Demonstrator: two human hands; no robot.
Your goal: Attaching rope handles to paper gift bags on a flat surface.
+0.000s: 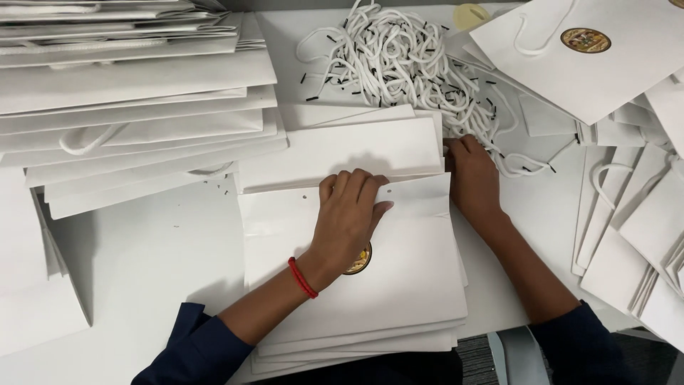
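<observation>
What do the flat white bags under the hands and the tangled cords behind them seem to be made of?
Top bag under the left hand: apparently smooth, faintly glossy white paper or card, with sharp creases and punched holes. Cords by the right hand: soft white twisted rope, likely cotton or synthetic, with dark tips that look like plastic.
</observation>
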